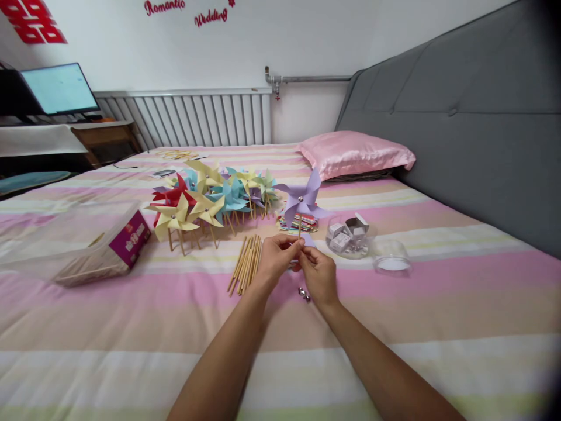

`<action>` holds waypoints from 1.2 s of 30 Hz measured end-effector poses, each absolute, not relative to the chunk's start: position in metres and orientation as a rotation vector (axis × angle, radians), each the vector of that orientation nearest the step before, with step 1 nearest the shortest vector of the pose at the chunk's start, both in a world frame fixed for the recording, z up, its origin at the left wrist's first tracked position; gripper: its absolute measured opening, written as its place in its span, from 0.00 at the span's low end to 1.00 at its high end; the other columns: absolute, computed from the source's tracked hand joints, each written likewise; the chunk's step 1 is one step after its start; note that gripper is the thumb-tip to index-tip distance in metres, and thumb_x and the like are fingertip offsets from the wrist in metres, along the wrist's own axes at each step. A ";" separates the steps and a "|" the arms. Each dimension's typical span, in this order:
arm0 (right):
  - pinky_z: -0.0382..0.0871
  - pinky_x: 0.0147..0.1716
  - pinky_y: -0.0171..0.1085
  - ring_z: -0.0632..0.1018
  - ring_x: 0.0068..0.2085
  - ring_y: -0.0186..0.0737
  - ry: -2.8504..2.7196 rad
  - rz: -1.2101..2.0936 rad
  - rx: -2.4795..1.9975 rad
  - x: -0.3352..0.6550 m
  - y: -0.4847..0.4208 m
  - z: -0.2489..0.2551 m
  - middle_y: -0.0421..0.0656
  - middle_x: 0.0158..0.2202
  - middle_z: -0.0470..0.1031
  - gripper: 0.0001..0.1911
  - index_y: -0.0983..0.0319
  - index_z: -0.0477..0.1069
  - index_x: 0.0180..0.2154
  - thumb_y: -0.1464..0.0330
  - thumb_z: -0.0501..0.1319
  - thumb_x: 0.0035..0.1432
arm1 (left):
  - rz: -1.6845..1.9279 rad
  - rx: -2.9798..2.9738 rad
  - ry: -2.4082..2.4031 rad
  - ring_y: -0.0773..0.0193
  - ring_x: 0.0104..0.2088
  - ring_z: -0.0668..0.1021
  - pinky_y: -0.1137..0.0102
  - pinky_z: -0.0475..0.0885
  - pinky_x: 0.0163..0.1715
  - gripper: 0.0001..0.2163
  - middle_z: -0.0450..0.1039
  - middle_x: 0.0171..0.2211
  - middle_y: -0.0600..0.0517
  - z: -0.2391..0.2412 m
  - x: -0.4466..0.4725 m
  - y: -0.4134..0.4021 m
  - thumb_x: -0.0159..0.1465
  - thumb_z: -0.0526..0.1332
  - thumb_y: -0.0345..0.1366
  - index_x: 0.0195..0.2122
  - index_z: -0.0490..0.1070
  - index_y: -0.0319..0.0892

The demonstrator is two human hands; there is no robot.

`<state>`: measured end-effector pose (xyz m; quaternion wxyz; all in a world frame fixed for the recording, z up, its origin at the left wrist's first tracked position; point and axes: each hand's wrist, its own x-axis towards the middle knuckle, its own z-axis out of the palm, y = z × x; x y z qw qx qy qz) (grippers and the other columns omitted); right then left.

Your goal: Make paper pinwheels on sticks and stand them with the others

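Observation:
A purple paper pinwheel (308,197) stands upright on its thin wooden stick, with a silver pin at its centre. My left hand (279,255) and my right hand (319,272) meet at the stick, both closed around its lower part with thumbs and fingertips together. To the left of my left hand lies a bundle of loose wooden sticks (245,264). A few small shiny metal pieces (304,294) rest on the bedspread just under my right hand. Behind the pinwheel is a stack of coloured paper (302,223), partly hidden by it.
Many finished pinwheels (205,199) in yellow, blue and red are grouped to the left. A clear plastic box (127,234) holding sticks lies further left. On the right are a round clear container (349,248) with small boxes and a clear lid (391,257). A pink pillow (357,151) lies behind.

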<state>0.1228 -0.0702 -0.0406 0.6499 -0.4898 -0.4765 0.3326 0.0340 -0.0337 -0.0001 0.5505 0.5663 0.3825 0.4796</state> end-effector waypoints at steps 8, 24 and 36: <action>0.70 0.25 0.34 0.76 0.23 0.37 -1.096 0.738 -1.114 0.124 -0.071 -0.039 0.42 0.25 0.77 0.14 0.65 0.74 0.35 0.61 0.57 0.57 | 1.110 1.328 0.881 0.70 0.19 0.69 0.76 0.62 0.15 0.10 0.70 0.19 0.52 0.001 0.032 -0.032 0.48 0.67 0.39 0.22 0.74 0.36; 0.70 0.25 0.34 0.76 0.23 0.37 -1.107 0.738 -1.119 0.125 -0.070 -0.042 0.42 0.24 0.77 0.14 0.64 0.74 0.36 0.60 0.57 0.57 | 1.113 1.377 0.911 0.70 0.17 0.68 0.76 0.61 0.14 0.10 0.69 0.17 0.52 0.001 0.034 -0.032 0.49 0.66 0.39 0.21 0.74 0.36; 0.72 0.25 0.35 0.76 0.23 0.36 -1.101 0.768 -1.115 0.122 -0.073 -0.040 0.44 0.31 0.78 0.17 0.65 0.73 0.39 0.58 0.58 0.55 | 1.264 1.478 1.018 0.66 0.23 0.73 0.73 0.67 0.22 0.07 0.74 0.21 0.50 0.001 0.029 -0.030 0.48 0.66 0.37 0.22 0.75 0.38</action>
